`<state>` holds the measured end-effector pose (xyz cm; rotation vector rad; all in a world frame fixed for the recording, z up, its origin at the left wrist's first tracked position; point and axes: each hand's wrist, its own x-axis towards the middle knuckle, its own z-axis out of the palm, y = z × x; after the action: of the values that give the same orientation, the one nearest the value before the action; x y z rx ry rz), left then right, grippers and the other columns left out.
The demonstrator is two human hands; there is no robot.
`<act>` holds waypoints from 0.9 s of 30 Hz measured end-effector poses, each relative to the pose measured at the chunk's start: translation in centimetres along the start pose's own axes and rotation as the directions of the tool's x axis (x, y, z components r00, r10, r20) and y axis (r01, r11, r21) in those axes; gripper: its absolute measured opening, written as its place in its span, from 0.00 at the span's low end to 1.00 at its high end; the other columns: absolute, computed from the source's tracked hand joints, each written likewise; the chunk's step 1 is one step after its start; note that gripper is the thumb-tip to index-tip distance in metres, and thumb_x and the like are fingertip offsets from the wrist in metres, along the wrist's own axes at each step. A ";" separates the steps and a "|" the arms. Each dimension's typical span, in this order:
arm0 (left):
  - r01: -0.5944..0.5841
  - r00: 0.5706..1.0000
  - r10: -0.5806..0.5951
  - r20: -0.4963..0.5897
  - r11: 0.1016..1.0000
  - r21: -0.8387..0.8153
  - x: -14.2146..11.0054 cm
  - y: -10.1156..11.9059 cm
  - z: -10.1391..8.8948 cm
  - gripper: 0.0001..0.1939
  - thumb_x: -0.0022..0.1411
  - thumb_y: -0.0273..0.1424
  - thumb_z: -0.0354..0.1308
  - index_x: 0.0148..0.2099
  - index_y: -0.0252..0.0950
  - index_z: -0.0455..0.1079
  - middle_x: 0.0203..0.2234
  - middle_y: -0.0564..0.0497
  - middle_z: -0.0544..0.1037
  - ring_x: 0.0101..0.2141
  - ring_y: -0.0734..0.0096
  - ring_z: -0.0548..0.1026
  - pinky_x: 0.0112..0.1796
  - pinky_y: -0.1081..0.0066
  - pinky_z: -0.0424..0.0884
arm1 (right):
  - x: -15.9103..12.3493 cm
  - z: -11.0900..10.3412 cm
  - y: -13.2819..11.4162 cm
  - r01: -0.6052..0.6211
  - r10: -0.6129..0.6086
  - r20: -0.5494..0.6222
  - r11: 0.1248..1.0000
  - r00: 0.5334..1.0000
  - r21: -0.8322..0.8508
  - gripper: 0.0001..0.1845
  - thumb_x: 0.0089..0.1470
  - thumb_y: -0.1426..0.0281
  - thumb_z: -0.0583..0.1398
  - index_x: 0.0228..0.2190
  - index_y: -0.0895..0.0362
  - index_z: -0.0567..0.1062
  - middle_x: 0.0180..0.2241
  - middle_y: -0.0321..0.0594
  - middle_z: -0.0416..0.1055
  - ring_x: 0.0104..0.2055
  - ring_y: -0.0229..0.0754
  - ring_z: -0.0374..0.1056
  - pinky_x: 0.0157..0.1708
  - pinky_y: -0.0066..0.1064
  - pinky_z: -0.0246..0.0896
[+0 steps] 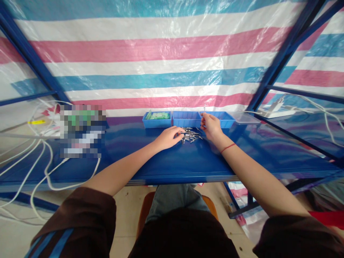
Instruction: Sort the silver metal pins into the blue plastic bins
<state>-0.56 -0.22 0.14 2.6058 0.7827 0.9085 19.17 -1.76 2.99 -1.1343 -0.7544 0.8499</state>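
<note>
My left hand (169, 138) is at the left edge of the small metal pins (191, 135), fingers curved over them, thumb bent round with a small gap showing between it and the forefinger. Fingertips overlap the pile; can't tell if a pin is clamped there.

My right hand (213, 126) is up just right of the pile, in front of where the middle bin (185, 122) and right bin (228, 122) meet. Thumb and forefinger look drawn together, pointing at the bins; too small to tell what, if anything, they grip. Red string (228, 148) on that wrist.

Pins are in a loose heap on the blue table (172, 163), lying at mixed angles, between my hands and right in front of the middle bin. Left bin (158, 124) has green packets (159, 115) in it. All three bins are blue, in a row at the back, striped sheet (161, 50) behind. Clear plastic lid (248, 118) just right of them. White cables (50, 175) run along the left end.
</note>
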 end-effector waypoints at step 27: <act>0.081 0.994 -0.095 0.050 0.972 0.222 0.0 0.0 -0.1 0.07 0.61 0.28 0.54 0.31 0.37 0.71 0.31 0.48 0.75 0.36 0.64 0.74 0.41 0.66 0.68 | -0.8 0.3 1.0 0.585 -0.186 0.589 0.527 0.787 -0.616 0.15 0.52 0.64 0.55 0.20 0.58 0.72 0.20 0.36 0.68 0.25 0.37 0.61 0.27 0.30 0.53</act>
<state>-0.58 -0.21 0.22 2.7456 1.0271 0.7520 18.35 -2.11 2.00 -1.4326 -1.8578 0.3455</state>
